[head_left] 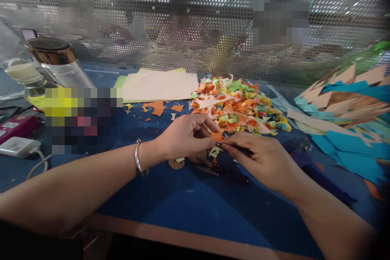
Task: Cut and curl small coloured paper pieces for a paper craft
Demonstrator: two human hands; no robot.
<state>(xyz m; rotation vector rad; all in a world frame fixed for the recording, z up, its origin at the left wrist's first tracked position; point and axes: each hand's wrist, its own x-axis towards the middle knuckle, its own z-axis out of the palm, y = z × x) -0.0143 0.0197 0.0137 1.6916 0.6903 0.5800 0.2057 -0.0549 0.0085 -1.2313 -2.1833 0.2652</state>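
My left hand (187,137), with a silver bracelet at the wrist, has its thumb and fingers drawn together over the blue tabletop. Fingertips of my right hand (258,150) pinch close beside it, nearly touching. What lies between them is too small to make out; a bit of orange paper (217,136) shows right at the fingertips. Just below is a pale yellow paper scrap (215,151). Under the hands rest a round brown wooden piece (176,164) and a dark tool-like object (231,174), partly shaded. Behind the fingers rises a heap of curled, cut coloured paper (237,105).
Paper sheets (160,85) lie at the back, near orange offcuts (158,108). Folded blue and peach paper pieces (344,142) crowd the right. Bottles (65,65) and a white charger (20,146) stand left. A perforated metal screen (207,20) closes the far side, people behind it.
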